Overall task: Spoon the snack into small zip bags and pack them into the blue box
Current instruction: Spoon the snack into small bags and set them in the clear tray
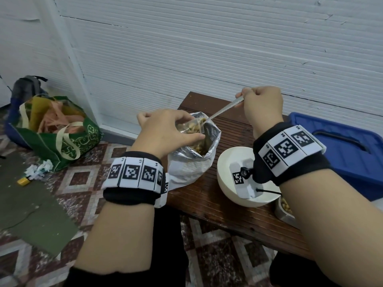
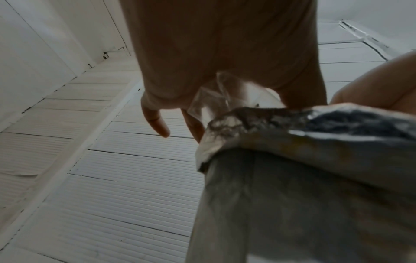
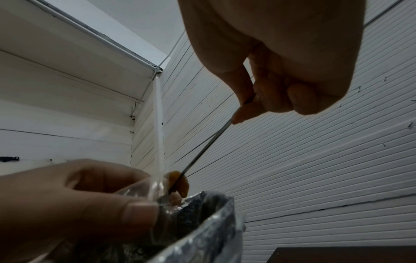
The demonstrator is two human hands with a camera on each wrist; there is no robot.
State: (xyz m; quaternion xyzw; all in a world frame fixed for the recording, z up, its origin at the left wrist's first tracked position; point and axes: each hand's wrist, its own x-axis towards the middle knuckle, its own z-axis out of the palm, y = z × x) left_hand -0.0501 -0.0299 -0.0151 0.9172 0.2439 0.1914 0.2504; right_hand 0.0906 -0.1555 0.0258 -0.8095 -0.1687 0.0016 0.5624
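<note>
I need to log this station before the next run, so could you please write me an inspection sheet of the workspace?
Surface: brown slatted table, by a white wall.
Job's things: foil snack bag open; small zip bag held over it; spoon tipped into the zip bag; blue box, lid on.
Clutter: white bowl; metal tin.
Grips: left hand pinches the zip bag; right hand holds the spoon.
Cables: black lead at right wrist.
Surroundings: green tote, crumpled paper on tiled floor.
</note>
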